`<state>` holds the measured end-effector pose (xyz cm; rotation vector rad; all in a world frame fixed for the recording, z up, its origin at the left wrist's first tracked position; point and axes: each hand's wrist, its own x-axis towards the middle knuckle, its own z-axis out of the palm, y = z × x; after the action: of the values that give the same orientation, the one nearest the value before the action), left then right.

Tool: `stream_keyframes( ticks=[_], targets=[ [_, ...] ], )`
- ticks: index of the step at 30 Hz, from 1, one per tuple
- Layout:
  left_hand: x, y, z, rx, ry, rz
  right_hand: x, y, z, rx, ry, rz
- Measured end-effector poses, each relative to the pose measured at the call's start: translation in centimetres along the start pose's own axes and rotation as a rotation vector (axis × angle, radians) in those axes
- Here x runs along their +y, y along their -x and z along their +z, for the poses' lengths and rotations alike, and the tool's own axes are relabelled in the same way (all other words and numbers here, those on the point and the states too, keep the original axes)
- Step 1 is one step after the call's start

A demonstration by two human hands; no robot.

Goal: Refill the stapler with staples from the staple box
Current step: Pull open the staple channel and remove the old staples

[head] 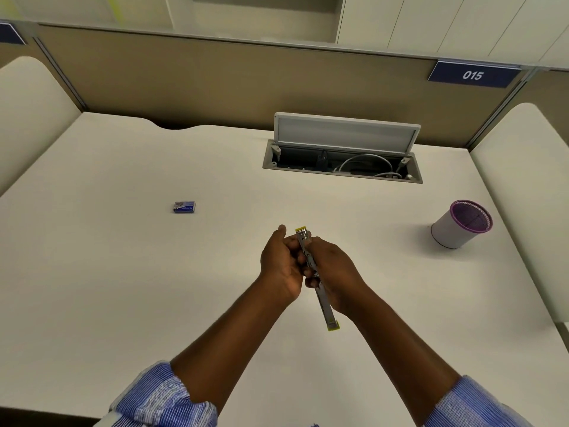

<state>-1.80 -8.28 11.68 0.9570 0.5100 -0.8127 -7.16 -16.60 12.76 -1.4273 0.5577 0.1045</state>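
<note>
Both hands hold a slim metal stapler with yellow ends above the middle of the white desk. The stapler looks swung open into one long strip, one yellow tip pointing away from me and the other toward me. My left hand grips it from the left near the far half. My right hand wraps it from the right around the middle. The small blue staple box lies shut on the desk, well to the left of and beyond my hands.
A white pen cup with a purple mesh rim stands at the right. An open cable hatch with its lid raised sits at the back of the desk. Beige partitions enclose the desk on three sides.
</note>
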Motion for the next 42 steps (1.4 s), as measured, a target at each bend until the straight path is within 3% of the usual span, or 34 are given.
stream_keyframes(
  ticks=[5,10,12,25,42],
  targets=[
    [0.3,-0.3,-0.3,-0.070,0.070,-0.032,0.0,0.0,-0.2,-0.019,0.065,-0.028],
    [0.8,-0.1,-1.2,-0.281,0.210,-0.026,-0.6,0.0,-0.6,0.032,0.646,-0.346],
    [1.0,0.1,-1.4,-0.346,0.276,-0.008,-1.1,0.2,-0.7,0.048,0.744,-0.499],
    [1.5,0.4,-1.0,-0.424,0.366,0.039,-2.7,0.5,-1.3,0.112,1.186,-0.819],
    [0.8,0.3,-0.8,-0.375,0.439,0.052,-3.4,1.0,-1.8,0.118,1.161,-0.888]
  ],
)
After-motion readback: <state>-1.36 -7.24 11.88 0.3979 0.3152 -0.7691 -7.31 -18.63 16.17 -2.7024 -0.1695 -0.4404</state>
